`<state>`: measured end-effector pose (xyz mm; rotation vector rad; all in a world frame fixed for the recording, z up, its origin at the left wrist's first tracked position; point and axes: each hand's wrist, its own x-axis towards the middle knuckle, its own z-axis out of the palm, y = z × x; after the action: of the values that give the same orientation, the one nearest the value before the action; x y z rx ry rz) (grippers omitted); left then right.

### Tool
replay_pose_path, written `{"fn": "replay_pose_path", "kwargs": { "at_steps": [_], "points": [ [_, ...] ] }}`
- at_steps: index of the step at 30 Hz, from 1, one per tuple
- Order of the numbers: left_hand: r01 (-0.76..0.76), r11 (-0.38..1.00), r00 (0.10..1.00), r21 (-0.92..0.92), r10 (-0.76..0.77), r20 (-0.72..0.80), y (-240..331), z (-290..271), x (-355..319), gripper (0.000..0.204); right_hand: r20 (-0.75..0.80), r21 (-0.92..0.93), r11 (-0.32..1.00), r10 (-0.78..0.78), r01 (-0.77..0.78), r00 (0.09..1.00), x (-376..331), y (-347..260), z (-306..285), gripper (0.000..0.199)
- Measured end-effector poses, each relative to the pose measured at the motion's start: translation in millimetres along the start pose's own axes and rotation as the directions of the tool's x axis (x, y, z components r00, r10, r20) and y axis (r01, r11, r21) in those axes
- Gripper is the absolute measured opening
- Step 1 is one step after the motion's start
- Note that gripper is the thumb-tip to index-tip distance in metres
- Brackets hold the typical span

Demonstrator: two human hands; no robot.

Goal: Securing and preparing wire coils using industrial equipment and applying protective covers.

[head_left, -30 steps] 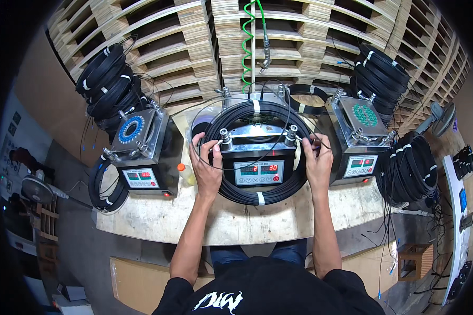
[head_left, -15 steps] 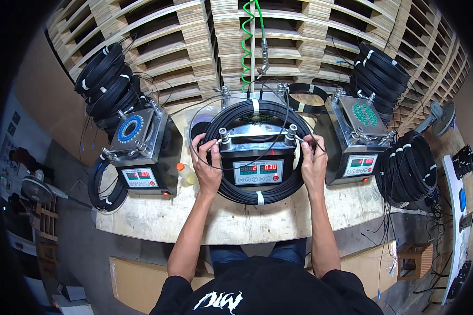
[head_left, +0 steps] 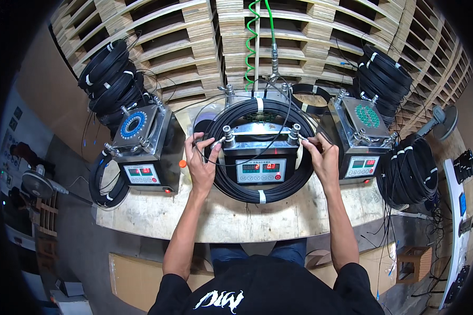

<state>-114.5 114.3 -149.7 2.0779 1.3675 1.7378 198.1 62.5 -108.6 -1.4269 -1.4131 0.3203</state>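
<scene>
At the middle of the table stands a polishing machine (head_left: 261, 152) with a red-lit display panel (head_left: 260, 170). A large coil of black cable (head_left: 265, 197) is draped around it, white tape on its top and bottom. My left hand (head_left: 199, 167) pinches a small metal clamp lever (head_left: 218, 142) at the machine's front left corner, the other fingers raised apart. At the front right corner my right hand (head_left: 325, 156) has thumb and forefinger on the matching lever (head_left: 302, 138). A loose cable loop hangs across the machine's front.
Similar machines stand left (head_left: 145, 152) with a blue ring and right (head_left: 355, 139) with green pieces. Cable coils (head_left: 106, 79) are stacked at the far left and right (head_left: 386, 79). A bottle's orange cap (head_left: 183, 164) shows beside my left hand. A green air hose (head_left: 271, 26) hangs behind.
My right hand has shifted outward to the right, its wrist turned. My left hand's fingers have spread a little. The view has moved slightly; the bottle is more hidden.
</scene>
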Motion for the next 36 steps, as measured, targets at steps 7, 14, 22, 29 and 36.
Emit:
{"fn": "replay_pose_path", "kwargs": {
  "at_steps": [7,14,22,29,36],
  "points": [
    [0.012,0.995,0.998,-0.102,-0.017,-0.052,3,8,-3,0.019,-0.023,0.048,0.998,0.029,-0.027,0.999,0,2,4,0.024],
    [-0.008,0.999,0.996,-0.036,0.005,-0.091,5,8,-5,0.018,-0.009,0.106,0.989,0.101,-0.1,0.995,1,1,2,0.023],
    [-0.052,0.981,0.998,0.189,0.046,0.038,19,-6,-1,0.024,0.065,-0.222,0.966,-0.125,0.136,0.99,1,-5,-2,0.026],
    [0.02,0.995,0.998,0.102,-0.026,0.058,14,3,2,0.016,0.138,-0.115,0.993,-0.013,0.029,0.99,12,-8,-5,0.028],
    [0.003,0.999,0.996,0.045,-0.007,0.088,11,2,7,0.014,0.156,0.034,0.991,0.12,-0.127,0.98,14,9,-8,0.025]
  ]
}}
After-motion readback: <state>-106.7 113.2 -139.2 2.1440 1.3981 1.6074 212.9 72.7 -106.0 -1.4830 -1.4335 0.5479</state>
